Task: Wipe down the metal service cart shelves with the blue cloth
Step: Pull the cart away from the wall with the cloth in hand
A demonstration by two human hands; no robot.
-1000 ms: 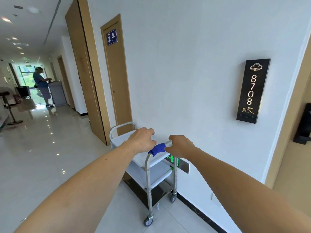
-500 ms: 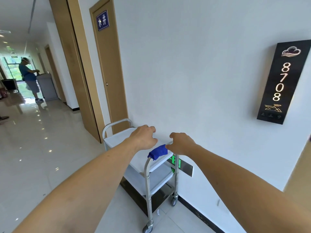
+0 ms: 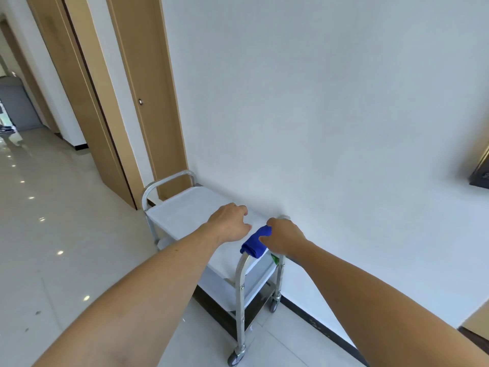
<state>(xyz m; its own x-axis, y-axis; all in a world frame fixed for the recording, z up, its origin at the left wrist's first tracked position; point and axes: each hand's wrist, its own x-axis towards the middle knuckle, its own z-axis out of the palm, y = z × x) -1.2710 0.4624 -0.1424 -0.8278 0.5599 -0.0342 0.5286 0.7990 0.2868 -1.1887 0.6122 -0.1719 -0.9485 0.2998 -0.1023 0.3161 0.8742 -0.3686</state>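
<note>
Beside the wall, both hands are gripping the cart (image 3: 185,207) handle, right hand (image 3: 284,238) touching the cloth (image 3: 254,243), left hand (image 3: 230,223) curled; wiping likely needs the cloth lifted next.

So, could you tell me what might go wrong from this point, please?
The blue cloth is only draped on the cart handle beside the right hand, so it may slip off. The service cart stands on caster wheels on glossy floor, so leaning on it could roll it into the wall.
</note>
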